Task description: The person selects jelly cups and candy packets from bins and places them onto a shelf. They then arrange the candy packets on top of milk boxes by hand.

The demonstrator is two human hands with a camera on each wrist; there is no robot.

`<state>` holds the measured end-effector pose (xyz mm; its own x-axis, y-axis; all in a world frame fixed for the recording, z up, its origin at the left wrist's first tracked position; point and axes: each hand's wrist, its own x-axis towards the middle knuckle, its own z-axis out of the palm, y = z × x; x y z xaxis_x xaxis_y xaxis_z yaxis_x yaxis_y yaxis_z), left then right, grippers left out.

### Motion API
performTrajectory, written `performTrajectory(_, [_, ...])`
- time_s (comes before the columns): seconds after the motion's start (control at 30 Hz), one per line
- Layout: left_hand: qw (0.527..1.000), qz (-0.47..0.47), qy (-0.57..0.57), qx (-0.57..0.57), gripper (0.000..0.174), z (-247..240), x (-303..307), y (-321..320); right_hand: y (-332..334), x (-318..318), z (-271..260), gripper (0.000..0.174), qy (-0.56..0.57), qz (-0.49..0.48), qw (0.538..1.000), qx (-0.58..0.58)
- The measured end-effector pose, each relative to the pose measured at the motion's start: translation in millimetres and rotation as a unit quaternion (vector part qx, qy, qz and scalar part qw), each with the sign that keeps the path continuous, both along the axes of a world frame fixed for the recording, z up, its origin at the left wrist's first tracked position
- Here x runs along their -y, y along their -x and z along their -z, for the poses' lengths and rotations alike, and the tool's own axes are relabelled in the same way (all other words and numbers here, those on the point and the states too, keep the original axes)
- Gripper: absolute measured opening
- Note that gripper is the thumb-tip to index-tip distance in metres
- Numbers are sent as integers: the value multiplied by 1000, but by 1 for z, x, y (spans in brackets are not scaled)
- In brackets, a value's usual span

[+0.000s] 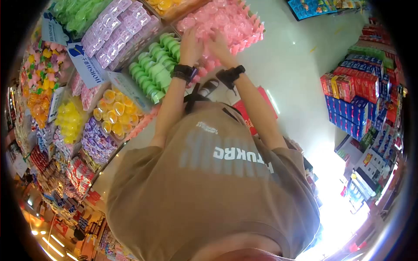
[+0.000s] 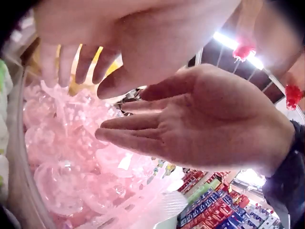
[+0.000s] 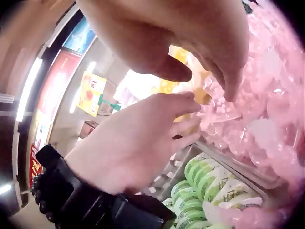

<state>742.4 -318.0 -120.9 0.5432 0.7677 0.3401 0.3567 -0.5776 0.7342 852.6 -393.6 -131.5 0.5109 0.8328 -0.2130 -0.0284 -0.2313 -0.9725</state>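
Pink clear-wrapped cups [image 1: 222, 21] fill a bin at the top of the head view. Over their near edge is my left hand [image 1: 191, 47], fingers extended towards the cups; my right hand [image 1: 220, 48] is beside it, a small gap between them. In the left wrist view the left hand [image 2: 128, 38] has its fingertips at the pink cups [image 2: 71, 148], and the right hand [image 2: 209, 119] faces it, palm showing, fingers straight. The right wrist view has the left hand [image 3: 138, 138] and the right hand [image 3: 190, 33] next to the cups [image 3: 267, 105]. Neither visibly grips anything.
Green cups [image 1: 152, 69] fill the bin left of the pink ones, with purple packs [image 1: 117, 32] farther left. Orange cups [image 1: 115, 111] lie nearer my body. Red and blue boxes [image 1: 352, 100] are stacked across the pale floor [image 1: 287, 65] on the right.
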Motion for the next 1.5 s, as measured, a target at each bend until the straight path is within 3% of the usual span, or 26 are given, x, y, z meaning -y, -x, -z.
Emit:
performTrajectory(0.1, [1000,-1,11,0,55,15,-6,-5,2,-22,25,62,83,-23,992,92])
performTrajectory(0.17, [1000,-18,6,-4,53,19,-5,-6,8,-29,49,64,27,4,997,76])
performTrajectory(0.23, [1000,-11,2,-15,54,18,-7,-4,14,-33,40,65,35,13,994,99])
performTrajectory(0.33, [994,23,103,-26,56,17,-11,1,21,-29,5,66,48,-1,997,61])
performTrajectory(0.43, [982,30,171,78,56,26,-7,4,32,-23,1,66,-11,5,996,84])
performTrajectory(0.47, [991,31,102,75,54,52,-11,5,35,-20,2,67,-5,4,996,88])
performTrajectory(0.5, [996,51,61,50,53,40,-9,7,38,-19,6,67,-1,4,996,93])
performTrajectory(0.57, [996,43,42,66,55,53,-12,8,38,-22,11,69,-1,7,995,102])
performTrajectory(0.6, [987,57,100,114,58,58,-15,10,36,-21,2,69,21,-18,995,101])
performTrajectory(0.67, [993,14,107,38,59,47,-11,11,39,-30,27,70,16,-17,996,84])
performTrajectory(0.77, [983,-26,179,40,61,95,-34,8,31,-34,27,73,36,-54,997,38])
performTrajectory(0.83, [994,-25,50,-91,56,53,-22,14,35,-47,60,70,9,-27,999,-28])
performTrajectory(0.97, [998,-19,-1,-56,63,63,-25,16,29,-37,29,60,18,-59,997,47])
performTrajectory(1.0, [999,-21,-12,-49,55,58,-21,16,31,-32,22,57,24,-47,998,46])
performTrajectory(1.1, [986,-33,160,47,49,27,-8,17,48,-16,5,51,19,11,993,115])
performTrajectory(1.13, [984,-21,172,35,47,-3,1,17,55,-11,-2,50,13,33,988,150])
performTrajectory(1.2, [981,2,196,13,44,-75,25,21,64,6,-27,48,-109,76,991,34])
performTrajectory(1.23, [989,16,146,19,42,-84,33,25,67,17,-43,46,-167,97,981,-26])
performTrajectory(1.3, [997,49,43,32,39,-95,46,33,66,49,-65,44,-173,88,980,-39])
performTrajectory(1.37, [992,62,105,10,40,-105,60,38,62,78,-74,43,-154,77,984,-39])
performTrajectory(1.4, [990,72,123,16,40,-119,74,33,58,90,-75,45,-142,80,981,-108])
performTrajectory(1.5, [982,110,154,16,36,-128,101,12,31,136,-113,42,-148,92,983,-53])
